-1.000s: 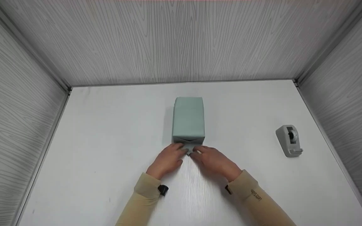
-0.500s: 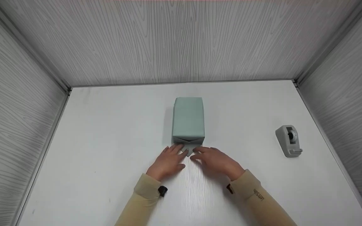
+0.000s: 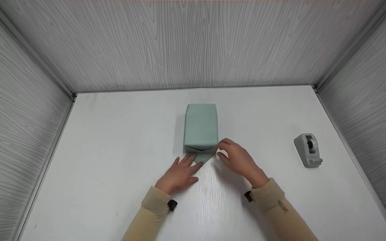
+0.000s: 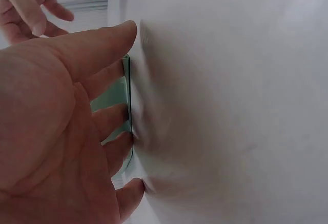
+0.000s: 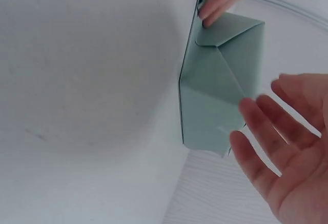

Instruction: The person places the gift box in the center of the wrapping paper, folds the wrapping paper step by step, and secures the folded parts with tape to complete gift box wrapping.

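A box wrapped in pale green paper (image 3: 201, 125) lies on the white table, its near end folded inward. From that end a pointed paper flap (image 3: 205, 157) spreads out low toward the person. My left hand (image 3: 178, 175) rests with spread, straight fingers on the flap's left side and tip; in the left wrist view its fingertips (image 4: 123, 112) press along the paper's edge. At the box's near right corner is my right hand (image 3: 241, 163), fingers loosely bent. The right wrist view has its fingertips (image 5: 248, 106) beside the folded end (image 5: 215, 80), gripping nothing.
A grey tape dispenser (image 3: 308, 150) with a roll stands on the right of the table. Grey wood-grain panels enclose the back (image 3: 193, 47) and both sides. Each wrist wears a small black device (image 3: 172, 205).
My right hand has lifted off the flap's tip and moved up and right to the box's corner. My left fingers have spread wider over the flap. The box stays put.
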A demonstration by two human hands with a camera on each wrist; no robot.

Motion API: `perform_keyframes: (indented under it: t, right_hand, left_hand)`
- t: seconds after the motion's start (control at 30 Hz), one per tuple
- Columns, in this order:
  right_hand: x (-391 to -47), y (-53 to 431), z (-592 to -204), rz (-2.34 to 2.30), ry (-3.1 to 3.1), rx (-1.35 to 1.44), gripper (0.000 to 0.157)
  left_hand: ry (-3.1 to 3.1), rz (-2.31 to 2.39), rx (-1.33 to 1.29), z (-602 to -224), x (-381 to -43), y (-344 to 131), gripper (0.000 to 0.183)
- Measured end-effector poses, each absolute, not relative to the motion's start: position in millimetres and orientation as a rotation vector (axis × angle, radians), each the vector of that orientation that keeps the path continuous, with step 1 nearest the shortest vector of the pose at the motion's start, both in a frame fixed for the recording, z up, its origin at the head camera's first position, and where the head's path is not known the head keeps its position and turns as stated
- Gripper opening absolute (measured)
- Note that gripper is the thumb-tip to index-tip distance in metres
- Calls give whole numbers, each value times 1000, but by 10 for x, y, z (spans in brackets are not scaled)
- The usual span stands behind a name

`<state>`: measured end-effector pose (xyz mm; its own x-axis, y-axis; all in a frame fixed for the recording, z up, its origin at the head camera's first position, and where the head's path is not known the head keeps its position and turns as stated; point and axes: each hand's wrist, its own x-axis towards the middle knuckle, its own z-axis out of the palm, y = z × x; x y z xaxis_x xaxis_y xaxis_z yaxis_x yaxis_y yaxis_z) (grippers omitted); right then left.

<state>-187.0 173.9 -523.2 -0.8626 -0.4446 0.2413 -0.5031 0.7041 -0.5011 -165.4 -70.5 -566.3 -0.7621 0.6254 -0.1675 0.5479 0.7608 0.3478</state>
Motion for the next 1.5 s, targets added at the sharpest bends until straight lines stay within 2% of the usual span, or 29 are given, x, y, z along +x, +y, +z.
perform_keyframes:
  t: [0.07, 0.27, 0.37, 0.63, 0.97, 1.33, 1.5]
  right_hand:
    - [-1918, 1738, -5236, 859, -2768, 730, 22]
    - [-2074, 1736, -5286, 802, -2872, 690, 49]
    - [-2132, 1731, -5303, 783, -2973, 727, 57]
    - [-2207, 1664, -5256, 777, -3028, 716, 53]
    - [-2257, 1533, -5320, 500, -2891, 777, 47]
    - [-2299, 1327, -5406, 168, -2826, 696, 64]
    - [-2337, 1267, -5451, 123, -2765, 652, 64]
  left_hand:
    - [2693, 380, 903, -5681, -1640, -696, 58]
    - [2721, 351, 858, -5685, -1643, -658, 59]
    - [2724, 367, 852, -5665, -1662, -646, 56]
    - [2790, 374, 885, -5645, -1733, -612, 48]
    - [2806, 406, 892, -5651, -1755, -581, 44]
    - [2810, 398, 880, -5673, -1744, -579, 50]
    - [2785, 389, 854, -5679, -1731, -585, 54]
